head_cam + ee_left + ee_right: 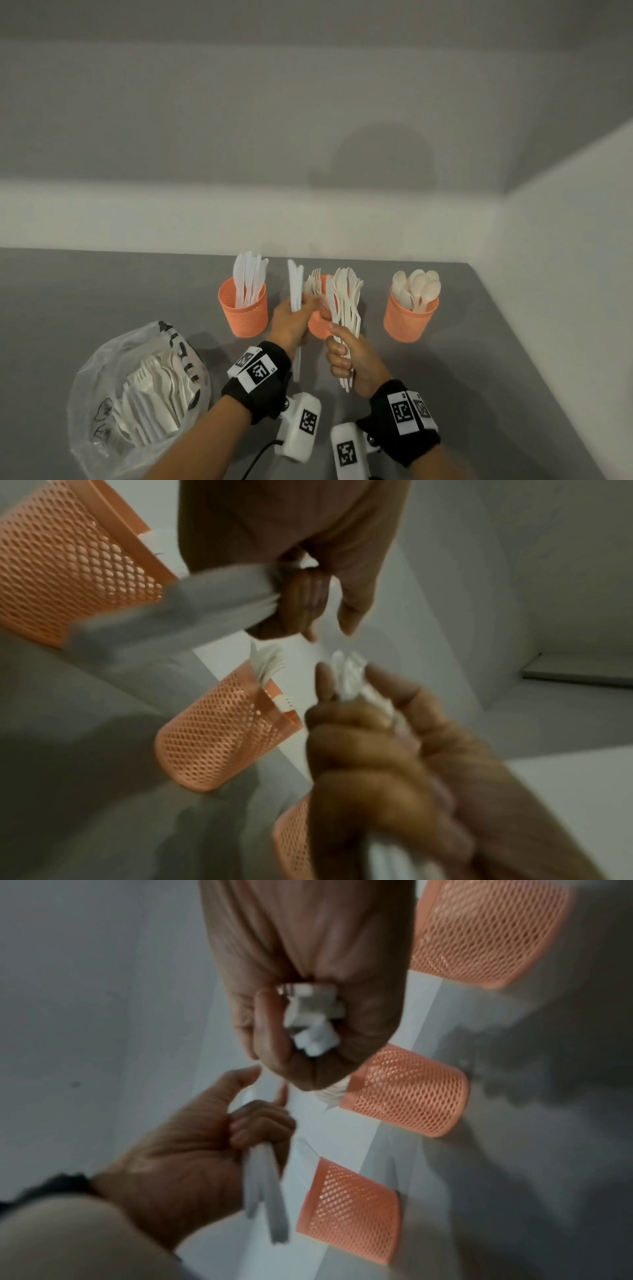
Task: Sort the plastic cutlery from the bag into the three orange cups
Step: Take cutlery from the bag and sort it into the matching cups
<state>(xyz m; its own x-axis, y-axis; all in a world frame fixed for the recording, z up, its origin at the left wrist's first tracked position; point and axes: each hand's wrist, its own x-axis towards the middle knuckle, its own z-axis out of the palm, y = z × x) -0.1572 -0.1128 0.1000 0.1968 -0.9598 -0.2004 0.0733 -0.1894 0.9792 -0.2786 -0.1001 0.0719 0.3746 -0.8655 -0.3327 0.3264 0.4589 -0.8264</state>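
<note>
Along the bench's far edge, three orange cups (pixel 244 313) already hold cutlery; left hand (pixel 291 322) grips knives (pixel 295 287), right hand (pixel 346 356) clutches forks (pixel 346 301); the bag (pixel 137 394) remains well stocked.

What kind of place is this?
Probably a plain indoor recording or work corner, not a lived-in kitchen: a bare grey table set into a corner of blank walls, holding only three orange cups and a bag.

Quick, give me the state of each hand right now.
Left hand: fingers closed around a few white knives.
Right hand: fingers closed around a bundle of forks.
</note>
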